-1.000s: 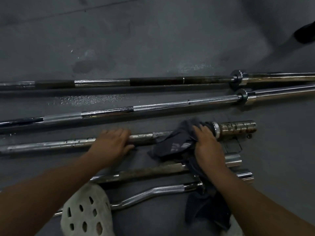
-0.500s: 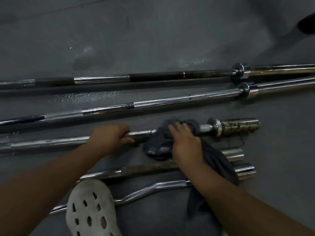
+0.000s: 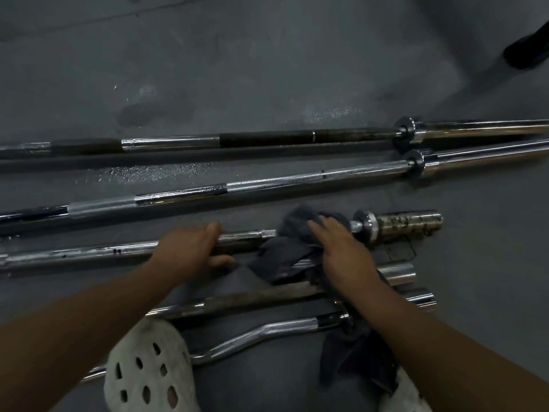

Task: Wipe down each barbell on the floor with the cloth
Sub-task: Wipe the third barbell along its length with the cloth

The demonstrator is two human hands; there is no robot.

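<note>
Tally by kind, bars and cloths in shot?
Straight barbells: 4
Curl bar: 1
Cloth: 1
Total: 6

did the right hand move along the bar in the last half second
Yes. The right hand, holding the cloth, slid rightward along the bar, closer to its chrome collar than half a second ago.
</note>
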